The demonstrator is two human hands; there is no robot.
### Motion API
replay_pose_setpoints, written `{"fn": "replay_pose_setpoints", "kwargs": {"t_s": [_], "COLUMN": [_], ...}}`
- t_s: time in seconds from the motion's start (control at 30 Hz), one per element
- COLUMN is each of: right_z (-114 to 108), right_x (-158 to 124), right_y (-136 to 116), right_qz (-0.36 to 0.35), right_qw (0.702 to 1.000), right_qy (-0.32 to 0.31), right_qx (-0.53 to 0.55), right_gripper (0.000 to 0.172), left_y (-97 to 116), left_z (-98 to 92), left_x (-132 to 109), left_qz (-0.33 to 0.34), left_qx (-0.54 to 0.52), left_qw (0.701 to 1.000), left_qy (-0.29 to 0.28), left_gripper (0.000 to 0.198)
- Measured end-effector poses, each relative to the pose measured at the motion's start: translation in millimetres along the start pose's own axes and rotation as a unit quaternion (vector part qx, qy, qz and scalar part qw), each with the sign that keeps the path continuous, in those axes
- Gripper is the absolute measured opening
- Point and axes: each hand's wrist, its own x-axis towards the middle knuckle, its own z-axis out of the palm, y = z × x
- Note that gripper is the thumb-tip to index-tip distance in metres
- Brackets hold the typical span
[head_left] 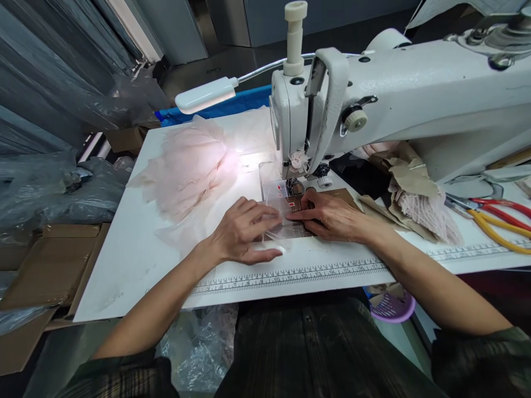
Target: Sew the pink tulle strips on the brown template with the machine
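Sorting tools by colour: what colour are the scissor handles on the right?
Red and yellow handles, clearest in the head view.

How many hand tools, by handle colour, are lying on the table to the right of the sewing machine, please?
Red-handled scissors: 1
Yellow-handled scissors: 1
Total: 2, both partly cut off at the frame edge on the table.

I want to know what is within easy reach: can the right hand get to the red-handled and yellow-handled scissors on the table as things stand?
Probably yes. The right hand lies flat near the needle, and the red-handled and yellow-handled scissors lie uncovered to its right on the white table; only crumpled brown paper sits between.
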Motion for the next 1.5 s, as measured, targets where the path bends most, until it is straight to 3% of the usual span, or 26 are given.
{"fn": "replay_pose_setpoints", "kwargs": {"t_s": [0.17, 0.3, 0.57, 0.93, 1.23, 1.5], "right_z": [1.7, 2.5, 2.6, 0.4, -2.0, -0.8], "right_x": [-1.0, -1.3, -1.3, -0.3, -0.3, -0.7], "right_y": [-0.3, -0.5, -0.1, -1.5, -3.8, -4.1], "right_qz": [0.010, 0.017, 0.025, 0.022, 0.014, 0.006], "right_qw": [1.000, 1.000, 1.000, 1.000, 1.000, 0.999], "right_qy": [0.013, 0.009, 0.004, 0.006, 0.011, 0.015], "right_qx": [0.007, 0.002, 0.001, 0.006, -0.011, -0.030], "right_gripper": [0.038, 0.037, 0.035, 0.037, 0.036, 0.036], "left_y": [-21.3, -29.2, -27.2, -24.8, -15.5, -17.1], "left_z": [3.4, 15.6, 23.7, 22.6, 19.5, 18.2], "left_x": [12.4, 13.5, 6.1, 5.3, 13.6, 16.5], "left_qz": [-0.041, -0.046, -0.045, -0.055, -0.076, -0.062], "left_qx": [0.032, 0.026, -0.005, -0.006, 0.090, 0.102], "left_qw": [0.997, 0.997, 0.999, 0.998, 0.986, 0.981], "left_qy": [-0.058, -0.058, -0.024, -0.039, -0.118, -0.152], "left_gripper": [0.048, 0.041, 0.035, 0.042, 0.045, 0.048]}}
